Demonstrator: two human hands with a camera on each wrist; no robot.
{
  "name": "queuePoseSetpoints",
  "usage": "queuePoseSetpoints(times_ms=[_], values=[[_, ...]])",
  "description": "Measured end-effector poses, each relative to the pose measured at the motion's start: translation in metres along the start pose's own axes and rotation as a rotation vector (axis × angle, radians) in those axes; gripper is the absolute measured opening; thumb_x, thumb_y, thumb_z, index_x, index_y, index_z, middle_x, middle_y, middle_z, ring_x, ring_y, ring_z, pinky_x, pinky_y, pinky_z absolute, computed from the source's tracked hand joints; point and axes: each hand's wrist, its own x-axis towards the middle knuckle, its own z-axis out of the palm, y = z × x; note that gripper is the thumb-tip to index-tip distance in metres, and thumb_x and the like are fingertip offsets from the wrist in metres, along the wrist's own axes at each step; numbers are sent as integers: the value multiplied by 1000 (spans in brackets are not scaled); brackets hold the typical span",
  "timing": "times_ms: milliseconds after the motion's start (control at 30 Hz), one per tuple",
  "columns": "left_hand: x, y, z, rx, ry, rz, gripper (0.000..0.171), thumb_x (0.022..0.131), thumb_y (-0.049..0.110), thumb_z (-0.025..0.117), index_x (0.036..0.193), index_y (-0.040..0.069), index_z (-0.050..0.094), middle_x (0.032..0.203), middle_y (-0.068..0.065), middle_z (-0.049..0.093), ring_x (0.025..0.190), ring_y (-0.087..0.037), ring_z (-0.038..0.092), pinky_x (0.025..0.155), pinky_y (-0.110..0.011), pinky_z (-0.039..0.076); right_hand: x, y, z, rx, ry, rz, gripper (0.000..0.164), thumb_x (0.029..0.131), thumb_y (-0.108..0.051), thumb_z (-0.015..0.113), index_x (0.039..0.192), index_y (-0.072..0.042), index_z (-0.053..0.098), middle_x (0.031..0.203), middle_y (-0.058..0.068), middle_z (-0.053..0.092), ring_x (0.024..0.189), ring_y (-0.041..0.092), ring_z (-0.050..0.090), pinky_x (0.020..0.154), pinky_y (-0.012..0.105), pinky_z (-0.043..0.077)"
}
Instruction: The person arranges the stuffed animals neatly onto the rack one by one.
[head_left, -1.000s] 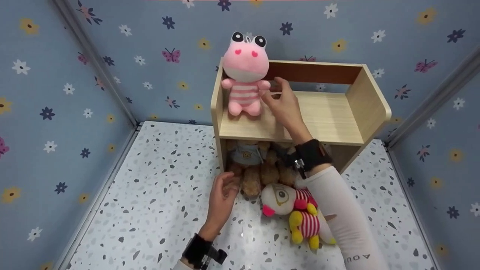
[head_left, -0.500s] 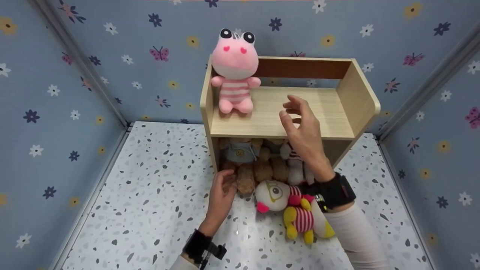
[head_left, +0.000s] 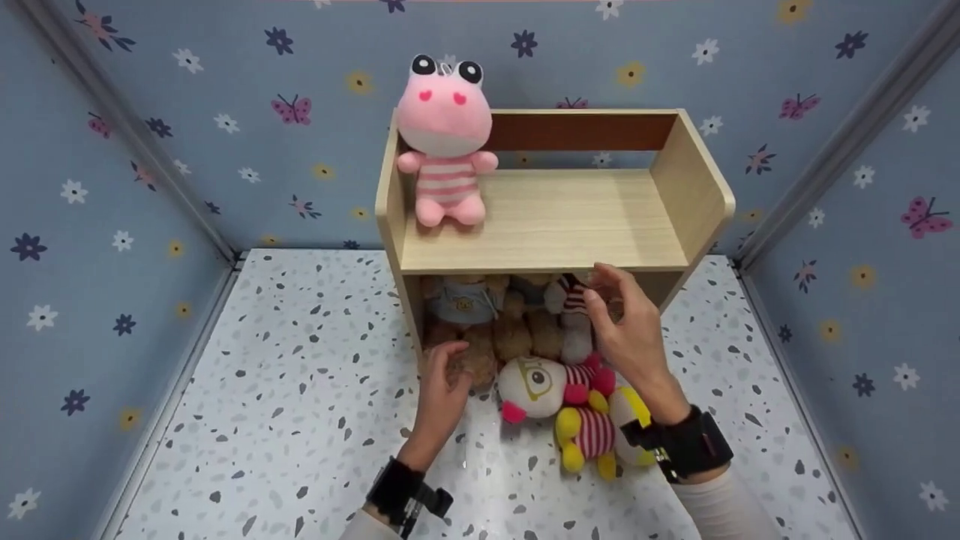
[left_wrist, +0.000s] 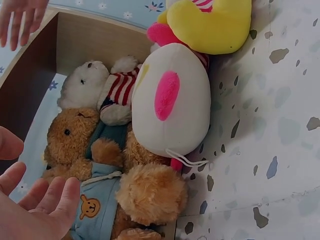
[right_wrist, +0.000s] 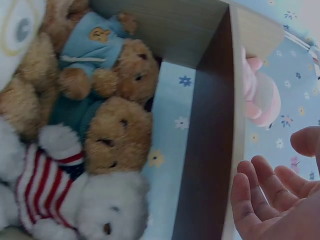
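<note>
My right hand (head_left: 634,330) hovers at the front edge of the wooden shelf unit (head_left: 544,259), fingers loosely bent around nothing. Low at the left, my left hand (head_left: 442,386) is likewise relaxed, near the leg of a brown teddy bear in a blue hoodie (left_wrist: 97,200). That bear sits in the lower compartment beside a brown teddy in a teal top (right_wrist: 120,135) and a white bear in a striped shirt (right_wrist: 112,205). On the upper shelf, at its left end, sits a pink plush toy with big round eyes (head_left: 446,127).
On the floor before the unit lie a white-headed plush toy with yellow glasses (head_left: 534,386) and a plush toy with yellow limbs and a striped body (head_left: 595,433). Flowered wall panels (head_left: 112,300) stand at the left, back and right.
My right hand has left the pink plush toy's side and come down to the shelf's front edge. The head view has turned rightward. My left hand stays low by the teddy.
</note>
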Motion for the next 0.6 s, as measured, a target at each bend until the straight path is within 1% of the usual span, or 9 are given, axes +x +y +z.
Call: queuePoseSetpoints(times_ms=[167,233,300,400,500,600], values=[[0,-1,2,6,6,2,38,98,-8,56,134,3,57,134,-15,55,125,-38,55,97,-41,52,-23,26,-9,-59,-65,73,30,104,-14,65,131,-2,66,116,9,70,97,16,66,83,21,52],[-1,-3,1,3,12,2,37,97,-8,57,133,3,58,133,-15,56,124,-38,55,96,-39,52,-32,37,-14,-84,-93,106,27,104,-16,65,127,-4,69,116,7,70,96,16,67,82,23,54],[-2,-4,0,3,14,-3,36,98,-8,58,133,2,58,132,-15,55,124,-40,54,96,-39,52,-41,48,-20,-111,-120,139,24,104,-18,65,124,-5,71,115,7,71,97,17,68,82,29,56],[-3,-6,-2,9,21,-8,33,99,-4,60,132,3,58,132,-14,55,124,-41,54,94,-38,51,-54,67,-31,-159,-177,195,26,104,-21,66,123,-5,71,115,8,71,98,21,68,80,39,58],[-3,-7,-3,10,29,-14,32,100,-2,61,131,3,58,132,-15,55,124,-40,54,93,-37,52,-66,85,-42,-189,-256,248,32,104,-24,65,127,-3,70,122,14,69,106,29,67,85,49,56],[-2,-8,-4,-1,44,-14,34,98,-5,60,130,3,59,131,-14,55,125,-38,55,94,-37,52,-77,101,-52,-219,-330,296,39,104,-28,65,132,0,66,128,19,66,112,37,64,90,55,54]])
